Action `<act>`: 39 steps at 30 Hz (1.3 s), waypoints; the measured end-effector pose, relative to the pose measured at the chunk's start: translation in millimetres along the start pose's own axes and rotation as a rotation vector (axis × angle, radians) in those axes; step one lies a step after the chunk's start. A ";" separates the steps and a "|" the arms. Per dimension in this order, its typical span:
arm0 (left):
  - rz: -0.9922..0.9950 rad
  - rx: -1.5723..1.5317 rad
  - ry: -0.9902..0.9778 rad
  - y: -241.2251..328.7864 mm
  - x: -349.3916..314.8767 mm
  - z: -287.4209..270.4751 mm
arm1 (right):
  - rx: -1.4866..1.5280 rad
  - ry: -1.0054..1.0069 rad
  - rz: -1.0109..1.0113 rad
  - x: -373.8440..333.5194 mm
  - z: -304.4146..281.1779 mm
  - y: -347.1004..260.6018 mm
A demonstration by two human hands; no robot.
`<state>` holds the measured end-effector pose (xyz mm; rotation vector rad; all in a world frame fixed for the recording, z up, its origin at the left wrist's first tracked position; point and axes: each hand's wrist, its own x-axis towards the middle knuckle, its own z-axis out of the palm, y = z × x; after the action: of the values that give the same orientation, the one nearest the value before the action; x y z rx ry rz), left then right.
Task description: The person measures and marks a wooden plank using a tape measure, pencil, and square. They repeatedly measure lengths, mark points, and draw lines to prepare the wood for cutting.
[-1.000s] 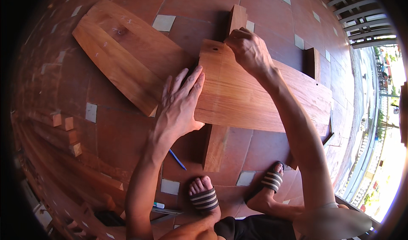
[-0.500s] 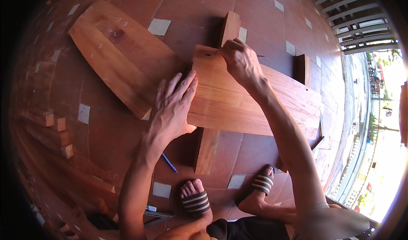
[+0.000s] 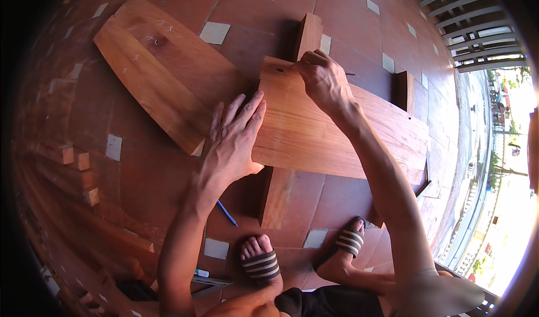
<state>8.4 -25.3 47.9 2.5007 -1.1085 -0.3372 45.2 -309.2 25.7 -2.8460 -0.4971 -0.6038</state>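
A wide reddish-brown wooden board (image 3: 314,129) lies across wooden blocks in front of me, a small dark hole near its far left corner. My left hand (image 3: 233,134) is open, fingers stretched out along the board's left end and the thumb at its near corner. Over the board's far edge, close to that end, my right hand (image 3: 327,84) is closed in a pinch. What its fingers hold is hidden; a thin dark tip (image 3: 350,74) shows just right of the hand. A faint line crosses the board between my hands.
A second wooden board (image 3: 163,64) with white chalk marks lies at the far left. Supporting blocks (image 3: 278,202) stick out under the first board. A blue pen (image 3: 227,213) lies on the tiled floor near my sandalled feet. Timber lengths (image 3: 90,179) are stacked at left; railings (image 3: 477,22) stand far right.
The whole view has shifted slightly, moving the boards a little to the right in the picture. Both hands keep nearly the same places on the board.
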 end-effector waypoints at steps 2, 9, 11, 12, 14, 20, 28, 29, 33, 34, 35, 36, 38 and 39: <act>-0.001 -0.008 -0.001 -0.8 -1.2 1.4 | 0.006 -0.009 0.019 4.9 -3.3 -3.1; 0.000 0.007 -0.004 -2.3 -2.1 0.5 | 0.003 -0.023 0.072 9.6 -3.6 -5.7; -0.001 0.005 -0.004 -2.5 -1.5 1.1 | -0.010 0.004 0.077 5.7 -1.2 -11.1; -0.001 0.003 -0.009 -1.9 -0.9 0.3 | -0.010 0.018 0.079 -0.4 3.1 -13.1; -0.006 0.014 0.000 -2.8 -2.1 0.6 | -0.015 0.012 0.069 -1.3 4.6 -17.7; 0.003 -0.004 0.001 -1.4 -1.2 -0.9 | -0.004 -0.053 0.054 1.2 -3.8 -14.4; -0.003 -0.002 0.007 -2.7 -1.6 4.4 | 0.054 -0.027 0.050 -1.4 -3.0 -18.8; -0.003 -0.008 0.012 -2.3 -1.5 3.8 | 0.049 -0.041 0.045 1.2 -5.4 -15.7; 0.000 -0.017 0.018 -1.9 -0.8 3.3 | 0.052 0.035 0.031 -3.3 -1.0 -18.0; 0.006 -0.015 0.017 -1.7 -0.4 3.7 | 0.037 -0.024 0.061 -6.8 -8.5 -24.8; 0.005 -0.013 0.022 -3.3 -1.8 3.7 | 0.041 -0.036 0.053 -5.4 -7.0 -23.6; 0.004 -0.011 0.027 -5.8 -3.6 3.6 | 0.046 -0.047 0.045 -2.1 -4.2 -20.5; 0.014 -0.013 0.031 -3.7 -2.2 4.3 | 0.000 -0.046 0.040 3.8 -4.3 -11.2; 0.017 -0.011 0.028 -1.8 -0.9 3.1 | 0.006 -0.038 0.044 0.8 -6.7 -11.0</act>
<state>7.9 -24.3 44.4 2.4770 -1.1134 -0.3021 39.5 -300.4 33.4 -2.8596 -0.4399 -0.5412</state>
